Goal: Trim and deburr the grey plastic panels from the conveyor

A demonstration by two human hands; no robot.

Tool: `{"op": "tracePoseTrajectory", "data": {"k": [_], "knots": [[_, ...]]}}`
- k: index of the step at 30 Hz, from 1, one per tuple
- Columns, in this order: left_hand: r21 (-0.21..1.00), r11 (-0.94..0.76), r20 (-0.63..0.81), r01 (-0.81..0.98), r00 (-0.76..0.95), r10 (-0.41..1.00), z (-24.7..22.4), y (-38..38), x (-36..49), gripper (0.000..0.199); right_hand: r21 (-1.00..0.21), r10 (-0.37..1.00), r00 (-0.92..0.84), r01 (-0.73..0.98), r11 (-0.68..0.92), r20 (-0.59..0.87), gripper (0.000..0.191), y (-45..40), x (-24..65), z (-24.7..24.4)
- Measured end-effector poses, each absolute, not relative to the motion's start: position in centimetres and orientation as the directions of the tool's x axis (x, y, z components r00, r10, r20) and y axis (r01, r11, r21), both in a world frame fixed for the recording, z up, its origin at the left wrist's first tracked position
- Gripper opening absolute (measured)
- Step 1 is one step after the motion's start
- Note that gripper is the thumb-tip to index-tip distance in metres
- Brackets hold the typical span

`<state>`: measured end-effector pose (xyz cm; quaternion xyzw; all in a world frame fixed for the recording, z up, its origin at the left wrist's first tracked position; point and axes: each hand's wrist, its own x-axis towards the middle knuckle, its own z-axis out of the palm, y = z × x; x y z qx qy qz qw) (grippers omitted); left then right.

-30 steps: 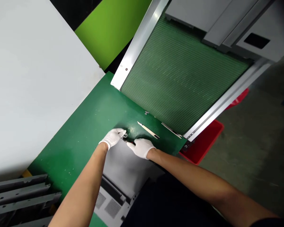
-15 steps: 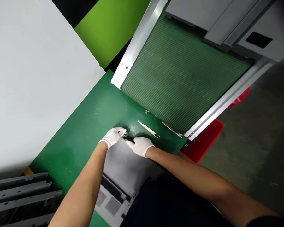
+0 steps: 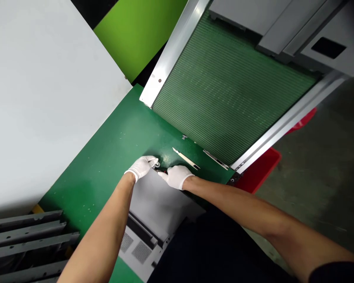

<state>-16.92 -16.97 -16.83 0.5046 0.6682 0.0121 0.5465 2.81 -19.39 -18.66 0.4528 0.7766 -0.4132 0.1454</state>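
Note:
My left hand (image 3: 142, 166), in a white glove, is pinched on a small shiny ring-shaped metal part (image 3: 157, 165) at the far edge of a grey sheet-metal panel (image 3: 157, 200). Just to its right, my gloved right hand (image 3: 177, 177) is closed around a small tool (image 3: 163, 171), dark with a bit of red. Most of the tool is hidden by the glove, so its kind is unclear. Its tip is close to the ring-shaped part; whether they touch I cannot tell. Beyond my right hand a craft knife (image 3: 186, 158) with a pale handle lies on the green tabletop (image 3: 112, 153).
A ribbed green conveyor belt (image 3: 218, 90) with metal side rails stands beyond the table, under a grey machine housing (image 3: 283, 27). A red bin (image 3: 261, 171) is at the right. Several metal profiles (image 3: 26, 239) lie at lower left, beside a large white surface (image 3: 47, 90).
The view has shifted slightly. My right hand has turned a little and moved slightly up with the tool; my left hand keeps its pinch on the ring-shaped part.

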Motion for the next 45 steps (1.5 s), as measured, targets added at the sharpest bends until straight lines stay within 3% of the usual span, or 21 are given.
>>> {"op": "tracePoseTrajectory", "data": {"k": [9, 20, 28, 45], "knots": [[0.597, 0.491, -0.702, 0.634, 0.118, 0.702, -17.3, -17.1, -17.4, 0.052, -0.538, 0.567, -0.506, 0.833, 0.126, -0.65, 0.089, -19.8, 2.3, -18.6], [0.589, 0.489, -0.702, 0.644, 0.107, 0.704, -18.1, -17.0, -17.8, 0.048, -0.48, 0.606, -0.553, 0.825, 0.299, -0.572, 0.09, -19.3, 1.9, -18.4], [0.605, 0.489, -0.697, 0.628, 0.12, 0.707, -18.3, -17.0, -18.0, 0.046, -0.527, 0.556, -0.524, 0.832, 0.172, -0.645, 0.085, -18.9, 2.1, -19.2], [0.591, 0.458, -0.698, 0.664, 0.137, 0.702, -19.0, -16.7, -18.2, 0.049, -0.507, 0.585, -0.51, 0.841, 0.188, -0.63, 0.078, -19.1, 1.2, -18.6]]}}
